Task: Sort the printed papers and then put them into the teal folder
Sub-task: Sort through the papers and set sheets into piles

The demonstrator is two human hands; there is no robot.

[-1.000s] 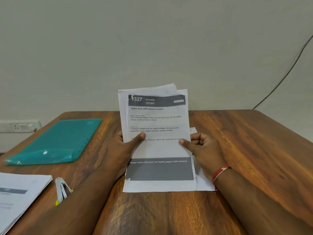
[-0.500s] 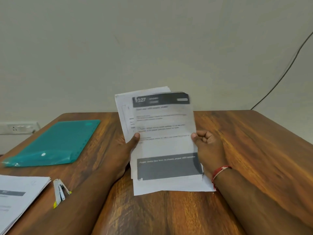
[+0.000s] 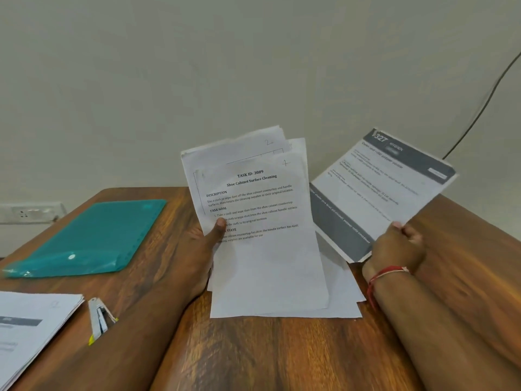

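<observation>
Table, fanned stack, blurred sheet, cropped pile

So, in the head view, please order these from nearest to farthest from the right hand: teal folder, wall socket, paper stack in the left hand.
1. Paper stack, just left of the right hand, in the grip of the left hand.
2. Teal folder, flat on the table's left part.
3. Wall socket, far left, beyond the table's edge.

Fingers of the left hand lie hidden behind the sheaf, whose rear pages are mostly covered by the front one. The sheet in the right hand is blurred, its small print unreadable. The stack at lower left is cut off by the picture's edges.
</observation>
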